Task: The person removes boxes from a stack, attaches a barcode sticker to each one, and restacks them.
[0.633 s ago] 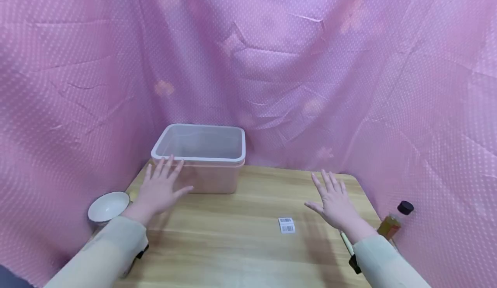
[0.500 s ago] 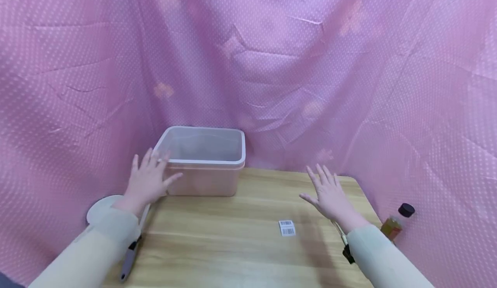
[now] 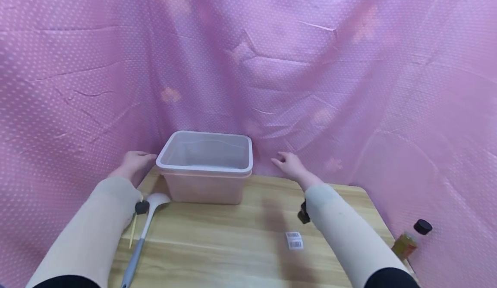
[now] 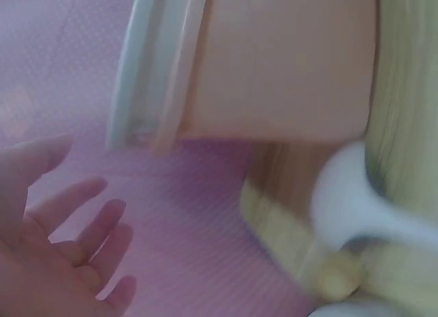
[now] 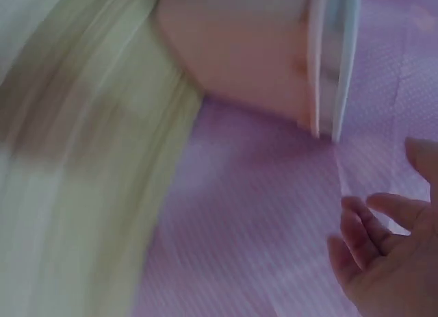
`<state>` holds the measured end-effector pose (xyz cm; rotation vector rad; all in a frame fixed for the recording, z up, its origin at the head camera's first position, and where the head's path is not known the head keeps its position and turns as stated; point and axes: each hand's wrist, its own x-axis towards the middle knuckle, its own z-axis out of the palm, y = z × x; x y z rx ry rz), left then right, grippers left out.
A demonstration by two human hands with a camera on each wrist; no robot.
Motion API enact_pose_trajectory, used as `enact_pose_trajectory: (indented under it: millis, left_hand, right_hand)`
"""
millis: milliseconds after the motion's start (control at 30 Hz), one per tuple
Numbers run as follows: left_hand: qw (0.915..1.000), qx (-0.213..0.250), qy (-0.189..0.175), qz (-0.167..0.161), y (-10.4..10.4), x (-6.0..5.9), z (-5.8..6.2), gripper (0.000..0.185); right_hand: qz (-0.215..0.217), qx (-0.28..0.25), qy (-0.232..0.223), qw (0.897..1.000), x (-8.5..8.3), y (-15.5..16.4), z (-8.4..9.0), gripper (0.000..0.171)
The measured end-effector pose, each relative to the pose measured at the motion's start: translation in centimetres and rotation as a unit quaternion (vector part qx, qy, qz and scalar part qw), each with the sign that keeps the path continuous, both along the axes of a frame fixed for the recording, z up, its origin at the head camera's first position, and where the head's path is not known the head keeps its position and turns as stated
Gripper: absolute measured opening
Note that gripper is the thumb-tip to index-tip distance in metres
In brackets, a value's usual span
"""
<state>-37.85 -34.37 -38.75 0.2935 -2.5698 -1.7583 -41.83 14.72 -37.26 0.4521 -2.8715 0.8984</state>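
Note:
A translucent plastic bin (image 3: 204,186) with a white rim stands empty at the back of the wooden table (image 3: 233,253). My left hand (image 3: 135,160) hovers just left of the bin's rim, fingers relaxed and holding nothing. In the left wrist view this left hand (image 4: 58,262) is spread beside the bin (image 4: 274,64), apart from it. My right hand (image 3: 290,164) hangs to the right of the bin, a short gap away, also open and empty. The right wrist view shows the right hand (image 5: 387,262) with loosely bent fingers near the bin's rim (image 5: 328,64).
A grey-handled white ladle (image 3: 144,225) and a thin wooden stick (image 3: 133,233) lie at the table's left edge. A barcode label (image 3: 294,240) lies right of centre. A black-capped bottle (image 3: 409,238) stands off the right edge. Pink dotted cloth (image 3: 272,64) surrounds the table.
Both hands moved forward from above the table to either side of the bin. The ladle shows now where the left arm was; the white bowl is out of view.

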Motion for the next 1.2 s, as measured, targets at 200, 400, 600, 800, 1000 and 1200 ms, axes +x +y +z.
enact_pose_trajectory:
  millis: [200,400,600,800,1000,1200]
  left_hand:
    - [0.9993,-0.011,-0.025,0.028,1.1,-0.3,-1.9,0.067]
    - [0.9954,0.015,-0.006,0.095,3.1,-1.1,-2.5,0.061]
    - [0.9884,-0.018,0.008,0.151,4.0,-1.3,-2.1,0.041]
    - [0.9875,-0.077,0.01,0.138,3.9,-1.0,-1.0,0.038]
    - [0.9893,-0.071,0.015,0.126,3.7,-1.1,-0.8,0.04]
    - [0.9898,-0.045,0.04,0.13,3.6,-1.5,-1.0,0.039]
  right_hand:
    - [-0.016,-0.246,-0.156,0.956,-0.5,-5.3,-2.3,0.045]
    - [-0.081,-0.313,-0.171,0.93,-0.2,-8.4,-3.3,0.048]
    - [-0.152,-0.316,-0.148,0.925,-0.1,-9.1,-3.1,0.044]
    - [-0.169,-0.3,-0.134,0.929,-0.3,-8.9,-2.5,0.038]
    - [-0.158,-0.267,-0.132,0.941,-0.6,-8.7,-2.3,0.035]
    - [-0.149,-0.275,-0.142,0.939,-0.8,-9.0,-2.4,0.033]
